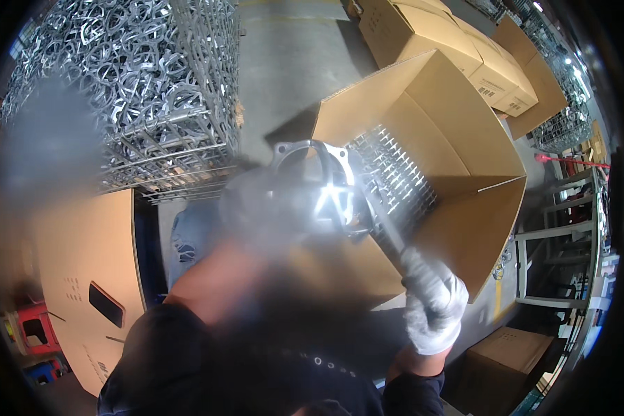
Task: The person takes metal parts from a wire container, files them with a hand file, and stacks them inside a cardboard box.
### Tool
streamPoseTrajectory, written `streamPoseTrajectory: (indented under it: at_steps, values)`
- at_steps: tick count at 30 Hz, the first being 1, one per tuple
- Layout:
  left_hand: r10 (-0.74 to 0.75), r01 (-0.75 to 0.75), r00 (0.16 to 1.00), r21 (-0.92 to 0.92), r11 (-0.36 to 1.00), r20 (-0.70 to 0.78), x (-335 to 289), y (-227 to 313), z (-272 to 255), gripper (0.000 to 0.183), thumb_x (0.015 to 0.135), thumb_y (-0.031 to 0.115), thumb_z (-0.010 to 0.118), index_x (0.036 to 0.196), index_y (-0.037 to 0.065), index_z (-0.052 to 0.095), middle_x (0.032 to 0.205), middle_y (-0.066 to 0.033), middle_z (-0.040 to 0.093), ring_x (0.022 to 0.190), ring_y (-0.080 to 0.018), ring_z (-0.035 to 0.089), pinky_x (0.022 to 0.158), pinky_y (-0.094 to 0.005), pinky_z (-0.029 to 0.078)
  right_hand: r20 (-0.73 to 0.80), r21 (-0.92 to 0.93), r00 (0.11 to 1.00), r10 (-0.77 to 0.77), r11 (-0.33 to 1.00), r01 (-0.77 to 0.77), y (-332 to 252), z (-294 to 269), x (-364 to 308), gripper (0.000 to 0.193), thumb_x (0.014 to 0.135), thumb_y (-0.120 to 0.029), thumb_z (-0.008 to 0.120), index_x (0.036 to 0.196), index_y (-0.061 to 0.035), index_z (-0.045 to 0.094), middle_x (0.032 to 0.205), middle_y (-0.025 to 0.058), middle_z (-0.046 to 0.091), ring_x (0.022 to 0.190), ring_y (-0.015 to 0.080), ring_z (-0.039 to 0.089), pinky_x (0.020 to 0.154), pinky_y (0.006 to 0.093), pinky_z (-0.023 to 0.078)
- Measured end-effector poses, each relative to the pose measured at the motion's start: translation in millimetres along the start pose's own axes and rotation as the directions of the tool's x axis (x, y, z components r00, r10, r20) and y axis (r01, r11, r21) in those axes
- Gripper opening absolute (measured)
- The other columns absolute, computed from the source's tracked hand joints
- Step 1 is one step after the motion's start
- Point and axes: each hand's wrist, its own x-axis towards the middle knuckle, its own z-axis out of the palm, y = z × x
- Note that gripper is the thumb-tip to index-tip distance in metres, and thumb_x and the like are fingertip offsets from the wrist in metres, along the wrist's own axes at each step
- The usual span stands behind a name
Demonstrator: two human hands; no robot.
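Observation:
A shiny metal ring-shaped casting [342, 163] with bolt-hole lugs is held up in front of me. My left hand [256, 208], mostly lost in a blurred patch, is closed on its left side; the single fingers are hard to make out. In a white glove, my right hand [433, 301] is wrapped round the lower end of a long, flat grey tool like a file [390, 227]. The tool's far end reaches the right side of the ring. Behind them stands an open cardboard box [457, 125] with rows of metal parts [399, 170] inside.
A wire cage [211, 132] heaped with similar metal castings [142, 62] stands at the far left. A phone [107, 304] lies on a cardboard surface [83, 243] at left. Closed cartons [457, 41] sit at the back, a metal rack [555, 229] at right.

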Motion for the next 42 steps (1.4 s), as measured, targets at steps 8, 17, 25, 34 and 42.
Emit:
streamPoseTrajectory:
  at_steps: [8, 17, 25, 34, 42]
  values:
    - [0.084, -0.080, 0.992, 0.046, 0.996, -0.099, -4.1, 2.3, -1.7, 0.070, 0.066, 0.050, 0.061, 0.116, 0.002, 0.048, 0.115, -0.0171, 0.049, 0.102, -0.0305, 0.052, 0.083, -0.0466, 0.046, 0.189, -0.039, 0.982, -0.021, 0.999, 0.028, 1.9, 5.1, -0.4, 0.024, 0.068, 0.005, 0.053, 0.090, -0.0031, 0.060, 0.075, 0.0114, 0.060, 0.063, 0.0240, 0.058, 0.056, 0.0300, 0.045]
    - [0.078, 0.025, 0.891, 0.221, 0.975, -0.446, -1.5, -5.1, 12.9, 0.028, 0.086, 0.021, 0.050, 0.104, 0.000, 0.052, 0.095, -0.0157, 0.057, 0.077, -0.0255, 0.057, 0.065, -0.0365, 0.047, -0.049, 0.151, 0.994, -0.095, 0.983, 0.102, -13.6, 8.3, -8.5, 0.009, 0.072, 0.003, 0.061, 0.077, -0.0045, 0.061, 0.059, 0.0077, 0.054, 0.050, 0.0188, 0.052, 0.047, 0.0273, 0.041]
    - [0.267, -0.095, 0.871, 0.391, 0.916, -0.412, -20.5, -19.5, -24.9, 0.061, 0.069, 0.023, 0.054, 0.123, -0.002, 0.039, 0.114, -0.0159, 0.052, 0.100, -0.0233, 0.054, 0.087, -0.0312, 0.044, 0.063, 0.044, 0.984, -0.167, 0.985, 0.165, -23.1, 20.9, 1.3, 0.041, 0.056, 0.009, 0.059, 0.093, -0.0077, 0.063, 0.058, 0.0068, 0.051, 0.046, 0.0198, 0.050, 0.042, 0.0284, 0.039]
    - [0.235, 0.198, 0.964, 0.925, -0.324, -0.124, -15.6, 7.9, 21.6, 0.022, 0.087, 0.019, 0.049, 0.096, 0.000, 0.056, 0.082, -0.0114, 0.064, 0.060, -0.0172, 0.059, 0.050, -0.0269, 0.047, 0.100, 0.067, 0.989, -0.108, 0.993, 0.101, -19.8, 10.9, -4.2, 0.035, 0.057, 0.010, 0.060, 0.086, -0.0080, 0.063, 0.058, 0.0070, 0.051, 0.048, 0.0205, 0.051, 0.044, 0.0286, 0.039]
    - [0.382, -0.216, 0.862, 0.440, 0.872, -0.334, -4.6, -0.4, 32.8, 0.032, 0.086, 0.026, 0.049, 0.102, -0.002, 0.054, 0.085, -0.0145, 0.061, 0.065, -0.0160, 0.058, 0.058, -0.0257, 0.046, -0.010, 0.032, 0.992, -0.126, 0.991, 0.126, -16.5, 16.0, -0.1, 0.034, 0.061, 0.011, 0.058, 0.088, -0.0090, 0.063, 0.058, 0.0070, 0.052, 0.048, 0.0211, 0.051, 0.044, 0.0286, 0.040]
